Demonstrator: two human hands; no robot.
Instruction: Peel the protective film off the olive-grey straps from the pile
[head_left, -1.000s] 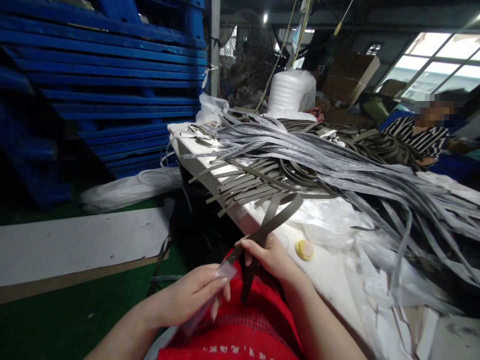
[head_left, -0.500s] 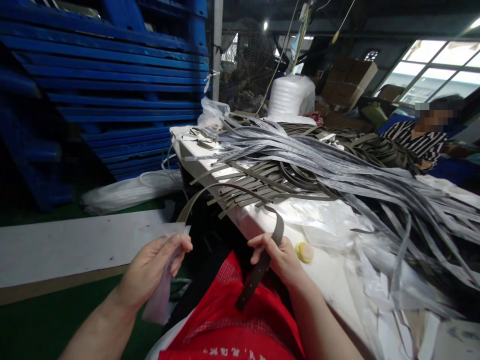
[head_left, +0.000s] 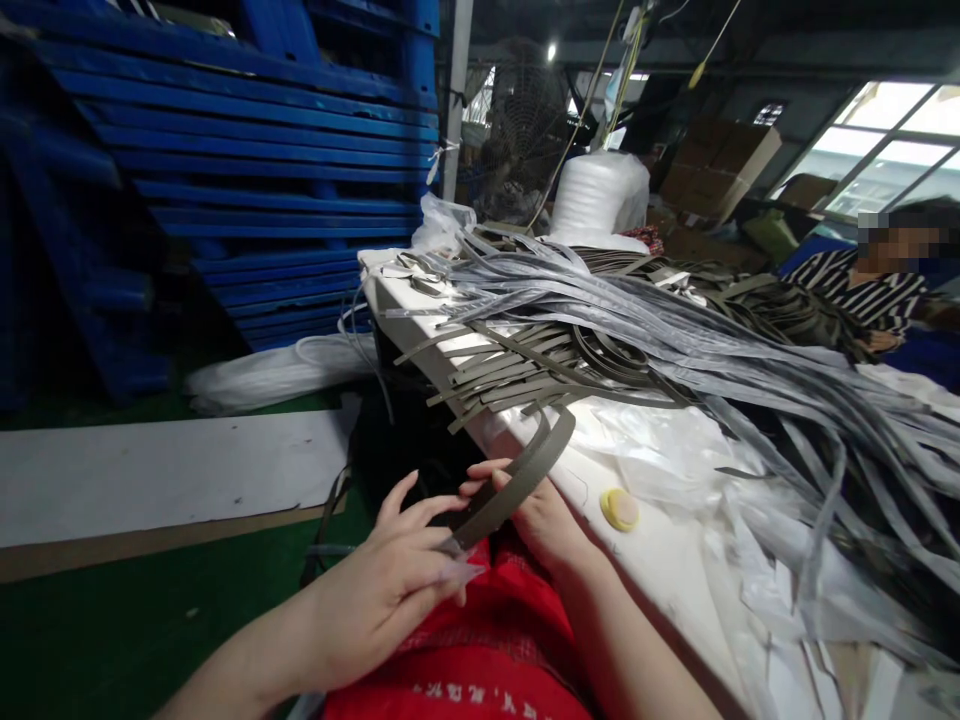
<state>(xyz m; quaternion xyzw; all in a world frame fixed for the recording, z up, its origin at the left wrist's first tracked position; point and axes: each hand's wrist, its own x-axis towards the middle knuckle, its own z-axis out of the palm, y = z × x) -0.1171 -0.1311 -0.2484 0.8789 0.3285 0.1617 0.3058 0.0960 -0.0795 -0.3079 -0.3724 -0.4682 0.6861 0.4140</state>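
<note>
A dark olive belt (head_left: 517, 480) is bent into a loop between my two hands, over my red apron. My right hand (head_left: 544, 520) is closed round the belt, its fingers behind the strap. Beside it, my left hand (head_left: 397, 580) has a clear plastic sleeve (head_left: 461, 572) pinched low by the thumb, while its upper fingers stretch out towards the belt. One part of the belt runs down to the sleeve; whether it is inside is hidden by my left hand. More belts (head_left: 495, 375) lie bunched on the white table (head_left: 592, 500) ahead.
Belts in clear sleeves (head_left: 637, 310) are heaped along the table. A yellow round tin (head_left: 620, 509) sits near the edge. Blue pallets (head_left: 277, 150) stand stacked at left. A white roll (head_left: 596, 195) stands at the back. Another person (head_left: 862, 280) in stripes sits at far right.
My left hand has moved right, up to my right hand, bringing the sleeve along. The belt's wide arc has tightened into a small loop, and its holed end no longer hangs in view.
</note>
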